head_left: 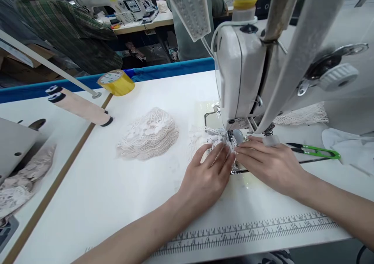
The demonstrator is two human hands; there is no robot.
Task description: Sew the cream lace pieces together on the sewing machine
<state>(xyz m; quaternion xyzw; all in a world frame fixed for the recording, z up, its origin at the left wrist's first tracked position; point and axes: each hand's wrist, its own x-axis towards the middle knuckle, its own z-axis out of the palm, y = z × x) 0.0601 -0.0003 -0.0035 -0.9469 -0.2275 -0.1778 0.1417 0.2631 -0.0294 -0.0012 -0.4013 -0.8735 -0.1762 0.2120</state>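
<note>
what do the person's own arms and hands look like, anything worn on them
Both the left hand and the right hand are bare, with no gloves, and no rings can be made out. The left forearm and right forearm show no sleeve, watch or bracelet as far as the picture reaches; the upper arms are out of view.

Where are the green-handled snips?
Head view, right side: the green-handled snips lie on the white table, between the right hand and the white cloth.
</note>
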